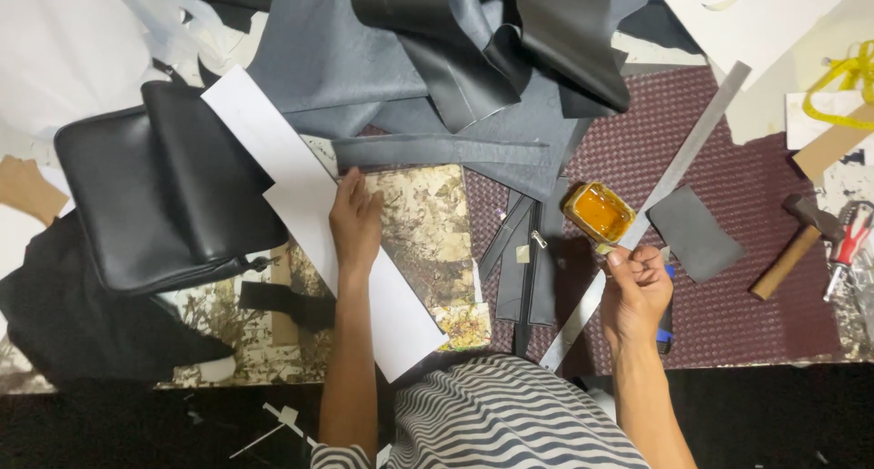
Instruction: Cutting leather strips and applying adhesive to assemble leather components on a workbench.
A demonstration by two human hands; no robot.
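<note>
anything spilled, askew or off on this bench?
No spill visible. The open tin of amber glue sits uncovered by the right hand, its edge against the steel ruler lying diagonally. Leather scraps are heaped loosely at the back. The left hand presses a white strip, also diagonal.

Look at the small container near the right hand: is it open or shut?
Open: the small container shows no lid, and its orange-yellow contents are exposed from above.

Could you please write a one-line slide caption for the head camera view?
Left hand presses a white strip flat while right hand holds a brush at an open tin of amber glue.
</note>
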